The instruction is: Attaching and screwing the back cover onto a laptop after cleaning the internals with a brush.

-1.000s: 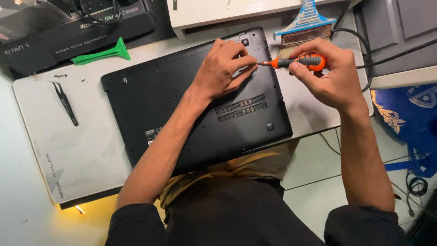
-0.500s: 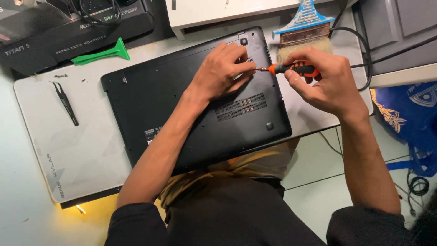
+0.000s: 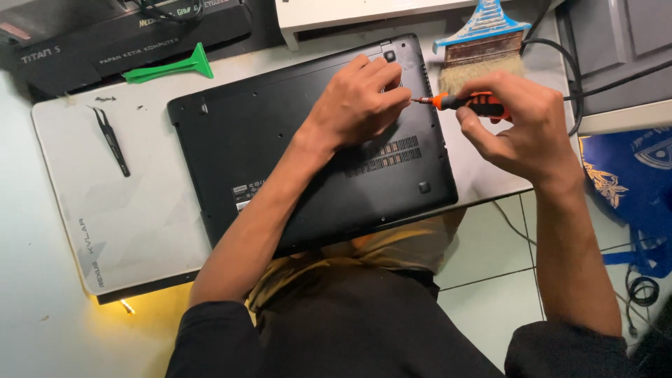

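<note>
A black laptop [image 3: 280, 147] lies upside down on a pale work mat [image 3: 126, 217]. My left hand [image 3: 360, 101] rests on its bottom cover near the far right corner, fingers curled, fingertips pinched at the metal tip of a screwdriver. My right hand [image 3: 518, 129] grips the orange and black screwdriver [image 3: 465, 103], held almost level, its tip pointing left at the laptop's right edge. The spot under my left fingers is hidden.
Black tweezers [image 3: 112, 140] and a few tiny screws [image 3: 105, 99] lie on the mat's left part. A green plastic pry tool [image 3: 171, 68] sits behind the laptop, a paintbrush with a blue handle [image 3: 483, 42] at the back right. Cables [image 3: 574, 63] run on the right.
The screwdriver sits a little lower than a second ago, and my right hand's fingers have shifted around its handle. My left hand stays on the laptop.
</note>
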